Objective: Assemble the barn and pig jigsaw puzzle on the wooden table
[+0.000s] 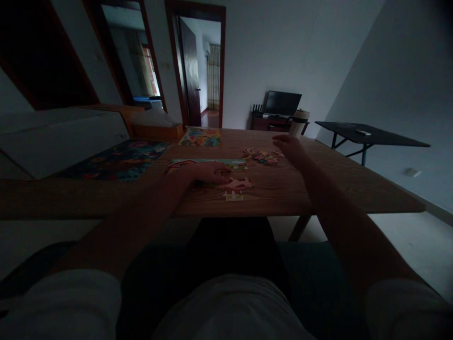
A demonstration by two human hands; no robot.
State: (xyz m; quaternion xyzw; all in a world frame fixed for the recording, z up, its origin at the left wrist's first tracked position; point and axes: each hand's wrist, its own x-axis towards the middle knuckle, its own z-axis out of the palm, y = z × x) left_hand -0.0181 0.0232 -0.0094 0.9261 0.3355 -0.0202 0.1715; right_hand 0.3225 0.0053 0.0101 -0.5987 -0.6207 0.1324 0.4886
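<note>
My left hand [212, 173] lies over a partly assembled jigsaw puzzle [239, 164], its fingers stretched out and low on the pieces. By its fingertips are a pale pink puzzle section [240, 183] and a small light piece [233, 196] nearer the table's front edge. My right hand [288, 144] hovers at the right of a pile of loose puzzle pieces [265, 157], fingers extended to the left and slightly apart. Nothing shows in its grip. Dim light hides fine detail, and my left hand and forearm cover part of the puzzle.
Beyond the puzzle lies a colourful picture sheet [201, 137]. A larger dark patterned sheet [123, 158] is at left, beside a big white box [63, 137] and a wooden tray [155, 130]. A tumbler [299, 123] stands at the wooden table's [339, 189] far right edge.
</note>
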